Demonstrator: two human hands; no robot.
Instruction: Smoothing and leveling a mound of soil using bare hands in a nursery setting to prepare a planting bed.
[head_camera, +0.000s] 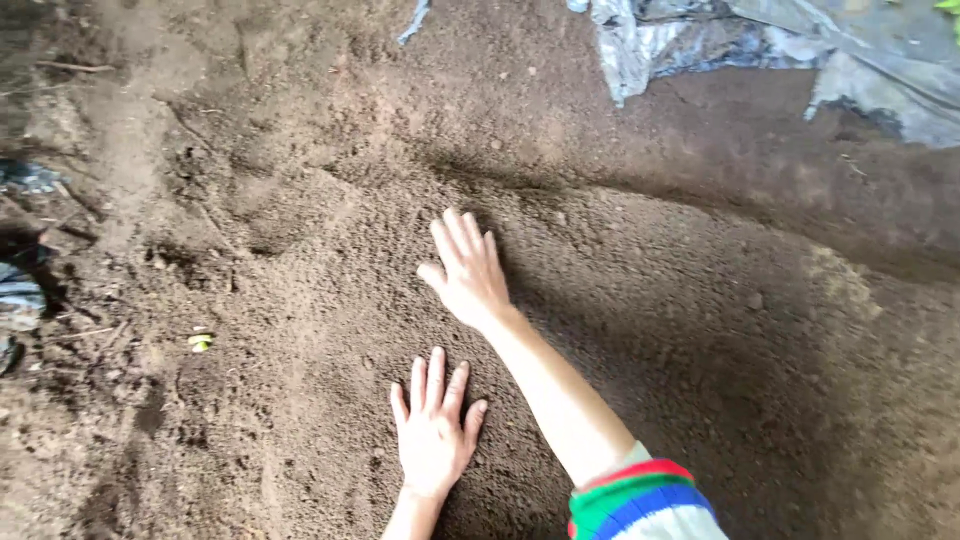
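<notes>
**A:** How many hands are in view, and what are they doing?

**B:** Two, both belonging to the person wearing the camera. The left hand (432, 432) lies flat, palm down, on a bed of loose brown soil (620, 330), fingers spread wide and holding nothing. The right hand (468, 268) reaches further out, also flat on the soil with fingers extended and close together, likewise gripping nothing. The right arm crosses the frame from the lower right, ending in one striped sleeve cuff (640, 495) banded in red, green, blue and white.

**A:** And where does the soil lie?

**B:** Directly beneath both palms, filling almost the whole view. It is fine and crumbly, smoothed into a low mound in the centre and right, rougher and clumped toward the left.

**A:** Anything else to count?

**B:** One small yellow-green scrap (201, 342) sits on the dirt well to the left of the hands. One crumpled sheet of grey plastic (700, 45) lies along the upper right edge, with a thin strip of it (412, 22) near the top centre. Dark, bluish pieces of sheeting (20, 290) show at the left edge; how many is unclear.

**A:** The setting?

**B:** Bare earthen ground, with daylight on the left and shadow across the right.
</notes>
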